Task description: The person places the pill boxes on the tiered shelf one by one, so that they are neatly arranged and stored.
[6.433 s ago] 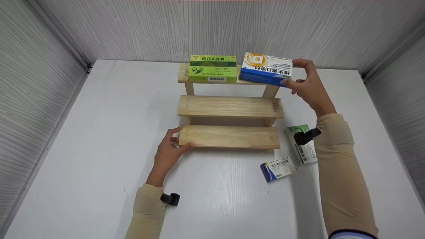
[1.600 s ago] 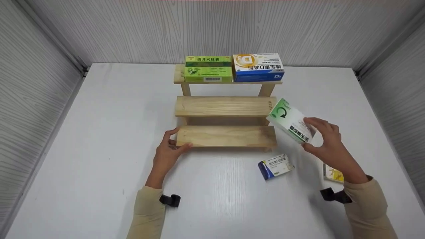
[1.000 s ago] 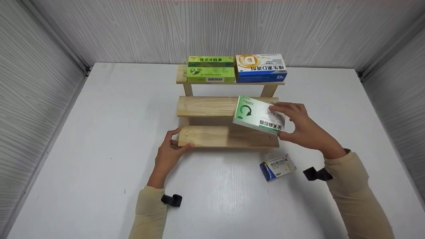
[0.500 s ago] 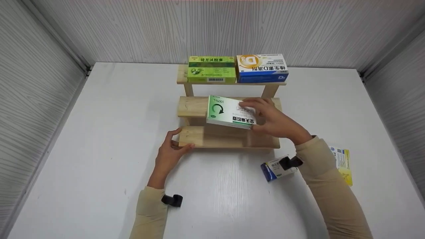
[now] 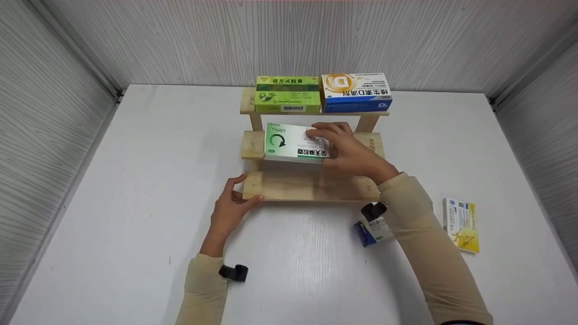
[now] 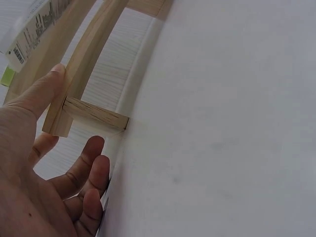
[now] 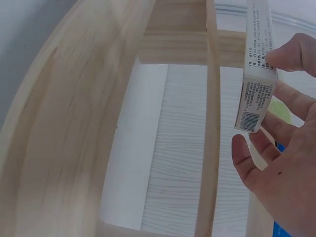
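Note:
A three-tier wooden rack (image 5: pixel 311 192) stands on the white table. My left hand (image 5: pixel 229 211) grips the left end of its lowest board, thumb on the front edge; in the left wrist view the other fingers hang free beside it. Over the left part of the middle board, my right hand (image 5: pixel 350 151) holds a white and green medicine box (image 5: pixel 289 142) by its right end, thumb below and fingers above. The right wrist view shows the box's barcode end (image 7: pixel 252 111) between thumb and fingers. Its lower edge overlaps the middle board in the head view.
On the top board sit a green medicine box (image 5: pixel 287 95) and a blue and white vitamin D box (image 5: pixel 356 92). A small blue and white box (image 5: pixel 372 234) lies right of the rack's front, partly under my right wrist. Further right lies a yellow and white box (image 5: pixel 461 225).
The vitamin D box was set on the top board. My right hand took the white and green box from the table and carried it left to the middle board. The left hand stays put.

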Available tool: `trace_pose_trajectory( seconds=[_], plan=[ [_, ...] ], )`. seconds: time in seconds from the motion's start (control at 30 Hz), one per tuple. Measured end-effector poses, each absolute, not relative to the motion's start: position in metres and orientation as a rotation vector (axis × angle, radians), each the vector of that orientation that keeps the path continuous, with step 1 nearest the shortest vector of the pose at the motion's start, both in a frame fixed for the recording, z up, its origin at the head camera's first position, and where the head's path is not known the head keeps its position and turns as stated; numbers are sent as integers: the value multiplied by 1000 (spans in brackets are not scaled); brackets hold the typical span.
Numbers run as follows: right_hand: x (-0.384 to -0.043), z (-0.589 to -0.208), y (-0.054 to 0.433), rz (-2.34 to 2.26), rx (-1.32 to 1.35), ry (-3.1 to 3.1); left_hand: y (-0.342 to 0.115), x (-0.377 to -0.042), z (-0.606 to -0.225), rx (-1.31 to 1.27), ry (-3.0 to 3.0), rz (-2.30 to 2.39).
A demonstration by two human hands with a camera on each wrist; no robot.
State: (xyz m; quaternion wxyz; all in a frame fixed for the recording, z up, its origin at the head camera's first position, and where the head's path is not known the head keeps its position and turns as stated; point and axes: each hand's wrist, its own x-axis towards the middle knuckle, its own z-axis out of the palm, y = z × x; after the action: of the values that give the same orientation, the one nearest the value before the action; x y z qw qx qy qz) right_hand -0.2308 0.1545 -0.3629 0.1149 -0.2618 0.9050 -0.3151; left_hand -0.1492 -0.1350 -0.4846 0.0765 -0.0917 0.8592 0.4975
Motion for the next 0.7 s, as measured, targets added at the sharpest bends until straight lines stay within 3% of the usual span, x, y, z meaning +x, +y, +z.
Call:
trace_pose_trajectory(
  seconds=[0.7],
  plan=[
    [-244, -371, 115, -810, -808, 2627, -133, -150, -483, -330, 2566, 1439]
  ],
)
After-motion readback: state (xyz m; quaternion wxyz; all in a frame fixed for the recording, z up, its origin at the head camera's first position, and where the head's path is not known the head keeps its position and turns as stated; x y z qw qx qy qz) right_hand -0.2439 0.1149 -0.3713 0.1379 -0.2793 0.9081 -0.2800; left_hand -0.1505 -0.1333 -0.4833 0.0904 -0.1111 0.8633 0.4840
